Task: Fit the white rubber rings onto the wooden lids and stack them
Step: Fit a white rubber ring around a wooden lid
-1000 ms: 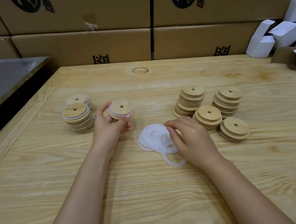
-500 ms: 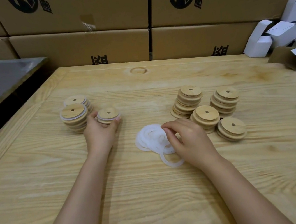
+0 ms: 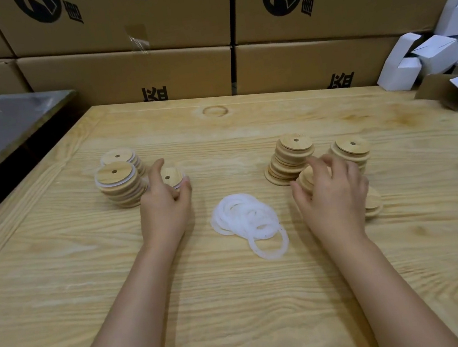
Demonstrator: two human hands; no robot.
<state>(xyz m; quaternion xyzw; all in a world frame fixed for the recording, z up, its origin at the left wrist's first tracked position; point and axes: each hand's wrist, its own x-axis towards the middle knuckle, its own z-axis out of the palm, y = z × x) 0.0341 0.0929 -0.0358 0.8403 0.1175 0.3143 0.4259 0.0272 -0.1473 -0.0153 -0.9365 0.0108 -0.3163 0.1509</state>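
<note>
Key relation: the short bare lid stack [image 3: 305, 177] sits directly under my right hand [image 3: 332, 194], just far of the palm, with the lids lying flat and face up. Any pick there is a straight drop from above. That hand is palm down, fingers spread and loosely curved over the top lid, thumb at the stack's near-left edge. I can't tell whether the fingers have closed on the lid or only hover (the hand covers most of the stack). The left hand [image 3: 165, 208] is on the left side, thumb pointing far and fingers curled round a ringed lid [image 3: 170, 178], which it holds flat just right of the two finished stacks [image 3: 118, 185]. My read is that this lid is being set down to start a third pile. The white rings [image 3: 245, 217] lie in a loose, overlapping heap on the table [image 3: 239, 303] between the hands, near-left of the right hand. Three more bare stacks [image 3: 292, 152] stand far and right of the right hand. Next comes a lid from the right, then a ring from the middle.
</note>
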